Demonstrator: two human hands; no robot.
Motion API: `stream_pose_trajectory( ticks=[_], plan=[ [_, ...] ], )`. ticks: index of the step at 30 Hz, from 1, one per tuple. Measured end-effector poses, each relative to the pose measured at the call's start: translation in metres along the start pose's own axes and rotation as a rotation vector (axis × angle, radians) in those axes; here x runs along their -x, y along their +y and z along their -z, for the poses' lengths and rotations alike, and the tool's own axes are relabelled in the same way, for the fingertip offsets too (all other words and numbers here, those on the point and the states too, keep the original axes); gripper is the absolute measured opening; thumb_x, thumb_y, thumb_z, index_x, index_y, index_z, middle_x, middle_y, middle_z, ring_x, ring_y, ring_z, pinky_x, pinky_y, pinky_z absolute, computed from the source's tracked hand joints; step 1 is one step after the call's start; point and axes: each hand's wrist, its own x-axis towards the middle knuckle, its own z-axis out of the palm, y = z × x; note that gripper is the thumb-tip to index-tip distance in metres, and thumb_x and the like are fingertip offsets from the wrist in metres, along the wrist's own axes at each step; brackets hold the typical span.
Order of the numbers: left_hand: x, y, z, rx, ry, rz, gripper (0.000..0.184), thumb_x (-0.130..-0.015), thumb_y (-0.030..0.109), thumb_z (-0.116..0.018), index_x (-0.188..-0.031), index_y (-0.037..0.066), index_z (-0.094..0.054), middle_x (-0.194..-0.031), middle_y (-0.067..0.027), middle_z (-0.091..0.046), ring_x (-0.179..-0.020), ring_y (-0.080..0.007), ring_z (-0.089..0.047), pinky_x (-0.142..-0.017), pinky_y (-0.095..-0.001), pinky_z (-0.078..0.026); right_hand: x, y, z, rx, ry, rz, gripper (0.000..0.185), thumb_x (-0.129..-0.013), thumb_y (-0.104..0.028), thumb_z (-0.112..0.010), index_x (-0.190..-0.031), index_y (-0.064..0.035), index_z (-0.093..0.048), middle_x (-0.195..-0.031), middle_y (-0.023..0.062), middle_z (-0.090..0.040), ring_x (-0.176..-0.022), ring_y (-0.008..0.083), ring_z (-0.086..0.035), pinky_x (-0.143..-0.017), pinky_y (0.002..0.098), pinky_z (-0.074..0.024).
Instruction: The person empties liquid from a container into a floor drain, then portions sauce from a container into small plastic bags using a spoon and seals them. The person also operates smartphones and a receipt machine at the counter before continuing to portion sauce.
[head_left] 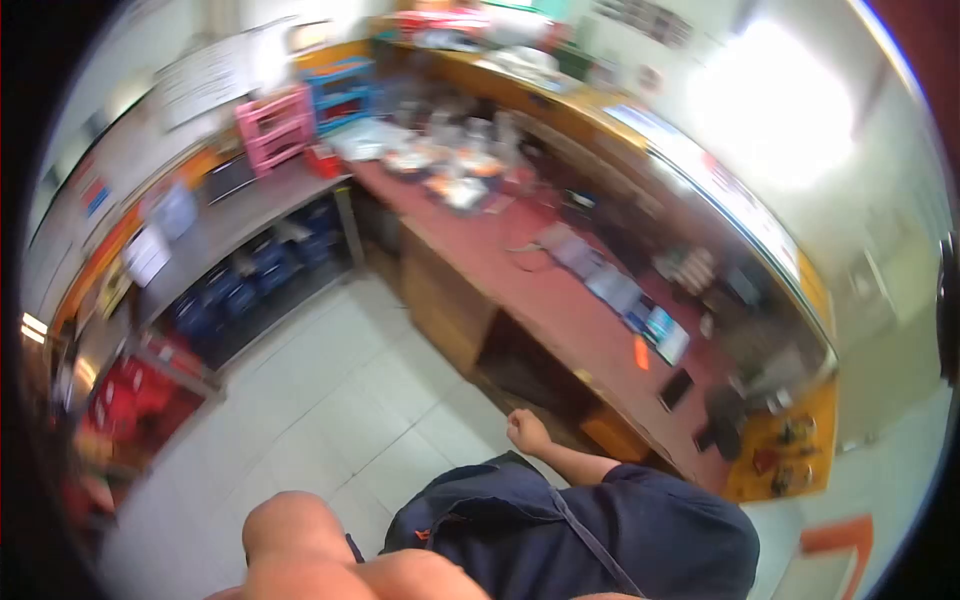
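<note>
My right hand hangs low beside the front of a wooden counter, its fingers curled in, with nothing showing in them. Its forearm comes out of a dark blue sleeve. Large, blurred skin at the bottom edge seems to be my left hand, very close to the camera; its fingers cannot be made out. The red counter top is nearest my right hand. On it lie a black phone, an orange object and a row of pale and blue packets.
Bagged items crowd the counter's far end. A pink rack and a blue rack stand by a metal table with blue containers below. Pale floor tiles lie between. An orange-framed chair is at lower right.
</note>
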Motion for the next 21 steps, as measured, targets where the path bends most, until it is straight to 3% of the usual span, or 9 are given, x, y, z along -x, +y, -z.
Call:
stream_pose_trajectory(
  ticks=[3,7,11,13,14,16,17,18,21],
  plan=[
    [0.026,0.121,0.017,-0.282,0.000,-0.190,0.029,-0.089,0.030,-0.065,-0.113,0.013,-0.064,-0.105,-0.0022,-0.063,-0.096,-0.0210,-0.054,-0.074,-0.0413,-0.044,-0.013,-0.087,-0.082,0.017,-0.404,0.122,0.030,-0.077,-0.020,-0.066,-0.103,-0.0047,-0.064,-0.101,0.0174,-0.066,-0.094,0.0317,-0.065,-0.083,0.0414,-0.0515],
    [0.059,0.283,0.024,-0.698,-0.005,-0.399,0.028,-0.089,0.029,-0.066,-0.112,0.013,-0.065,-0.104,-0.0021,-0.064,-0.095,-0.0206,-0.054,-0.073,-0.0407,-0.043,-0.008,-0.178,-0.206,0.217,-0.731,0.348,0.035,-0.079,-0.023,-0.067,-0.108,-0.0035,-0.064,-0.107,0.0191,-0.067,-0.103,0.0349,-0.063,-0.091,0.0423,-0.0505],
    [0.089,0.423,0.024,-1.112,-0.037,-0.577,0.027,-0.088,0.029,-0.066,-0.110,0.014,-0.065,-0.103,-0.0020,-0.064,-0.094,-0.0203,-0.055,-0.072,-0.0401,-0.043,0.015,-0.257,-0.313,0.495,-0.947,0.379,0.042,-0.080,-0.035,-0.065,-0.111,-0.0072,-0.067,-0.115,0.0176,-0.066,-0.107,0.0353,-0.062,-0.094,0.0420,-0.0494],
    [0.101,0.481,0.027,-1.309,-0.072,-0.625,0.027,-0.088,0.028,-0.067,-0.110,0.014,-0.065,-0.102,-0.0019,-0.065,-0.093,-0.0201,-0.055,-0.072,-0.0398,-0.042,0.005,-0.228,-0.387,0.660,-1.089,0.645,0.044,-0.079,-0.039,-0.065,-0.111,-0.0078,-0.067,-0.116,0.0184,-0.066,-0.110,0.0353,-0.061,-0.095,0.0420,-0.0487],
    [0.106,0.507,0.031,-1.390,-0.092,-0.651,0.026,-0.087,0.028,-0.067,-0.110,0.014,-0.065,-0.102,-0.0019,-0.065,-0.093,-0.0200,-0.055,-0.071,-0.0396,-0.042,0.024,-0.281,-0.367,0.641,-1.077,0.527,0.043,-0.081,-0.040,-0.065,-0.110,-0.0081,-0.068,-0.116,0.0189,-0.065,-0.111,0.0341,-0.060,-0.094,0.0421,-0.0486],
    [0.109,0.558,0.051,-1.539,-0.098,-0.661,0.026,-0.087,0.028,-0.067,-0.109,0.014,-0.065,-0.102,-0.0019,-0.065,-0.092,-0.0198,-0.055,-0.071,-0.0393,-0.042,0.020,-0.302,-0.390,0.707,-1.123,0.509,0.039,-0.082,-0.041,-0.065,-0.098,-0.0068,-0.071,-0.100,0.0169,-0.070,-0.095,0.0340,-0.066,-0.085,0.0414,-0.0518],
    [0.113,0.584,0.062,-1.606,-0.099,-0.669,0.026,-0.087,0.028,-0.067,-0.109,0.014,-0.066,-0.101,-0.0018,-0.065,-0.092,-0.0198,-0.055,-0.071,-0.0392,-0.042,0.016,-0.327,-0.397,0.807,-1.224,0.346,0.033,-0.078,-0.037,-0.072,-0.094,-0.0081,-0.071,-0.105,0.0189,-0.069,-0.100,0.0349,-0.065,-0.086,0.0446,-0.0523],
    [0.117,0.606,0.075,-1.666,-0.107,-0.676,0.025,-0.087,0.028,-0.067,-0.108,0.014,-0.066,-0.101,-0.0018,-0.066,-0.091,-0.0197,-0.055,-0.070,-0.0390,-0.042,-0.019,-0.286,-0.444,0.949,-1.345,0.792,0.030,-0.080,-0.036,-0.069,-0.087,-0.0074,-0.071,-0.100,0.0205,-0.069,-0.095,0.0345,-0.065,-0.081,0.0443,-0.0528],
    [0.124,0.663,0.121,-1.820,-0.141,-0.677,0.025,-0.086,0.027,-0.067,-0.107,0.015,-0.066,-0.100,-0.0017,-0.066,-0.090,-0.0194,-0.055,-0.070,-0.0386,-0.041,-0.035,-0.362,-0.475,0.965,-1.335,0.601,0.029,-0.080,-0.036,-0.067,-0.088,-0.0081,-0.071,-0.100,0.0191,-0.069,-0.095,0.0331,-0.066,-0.082,0.0428,-0.0532]
  ],
)
